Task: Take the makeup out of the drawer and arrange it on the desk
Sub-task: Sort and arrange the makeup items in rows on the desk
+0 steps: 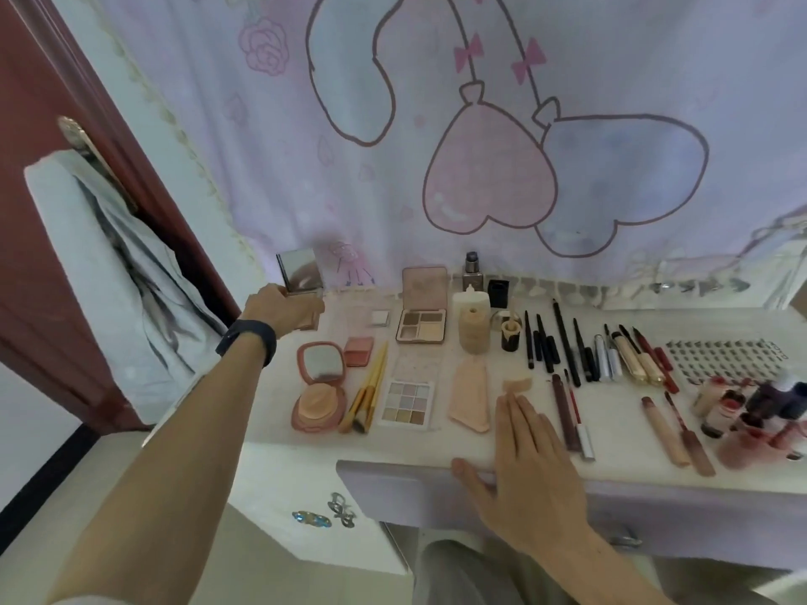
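Makeup lies in rows on the white desk (279,438). My left hand (279,310) reaches to the far left corner and grips an open mirrored compact (300,272), its lid standing up. My right hand (519,443) rests flat near the desk's front edge, fingers straight, thumb over the edge, fingertips next to a small beige sponge (517,384). Laid out are a round pink compact (321,386), gold brushes (369,386), two eyeshadow palettes (422,323) (408,401), a peach puff (470,395), bottles (474,331) and several pencils (563,342). The lilac drawer front (393,486) sits under the desk edge.
A cartoon-print curtain (436,146) hangs behind the desk. A red-brown door (39,211) with draped cloth stands at left. Small jars and bottles (751,403) crowd the right end beside a nail-tip sheet (720,358). Hair clips (325,513) lie on a lower white surface.
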{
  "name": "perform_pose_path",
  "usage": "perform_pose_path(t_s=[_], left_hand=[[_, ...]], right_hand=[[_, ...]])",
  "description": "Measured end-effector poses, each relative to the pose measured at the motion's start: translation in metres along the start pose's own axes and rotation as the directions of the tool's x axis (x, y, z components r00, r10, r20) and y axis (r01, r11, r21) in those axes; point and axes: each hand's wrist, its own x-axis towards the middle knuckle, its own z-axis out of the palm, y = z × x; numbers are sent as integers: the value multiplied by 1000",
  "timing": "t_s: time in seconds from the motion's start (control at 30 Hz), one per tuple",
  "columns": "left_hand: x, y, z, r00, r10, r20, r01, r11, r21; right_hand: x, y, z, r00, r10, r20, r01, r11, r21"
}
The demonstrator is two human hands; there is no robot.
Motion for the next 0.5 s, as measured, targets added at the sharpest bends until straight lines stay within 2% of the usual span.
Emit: perform_pose_path(t_s=[0.17,0.33,0.5], left_hand=[[21,-3,15,995,-35,94,28,997,73],[35,-6,31,990,-59,126,44,993,113],[52,-3,43,989,-68,133,37,974,224]], right_hand=[[1,1,8,1000,-12,11,13,998,-58],[1,2,14,1000,-17,-18,17,999,-49],[1,2,15,998,-18,-61,16,999,-40]])
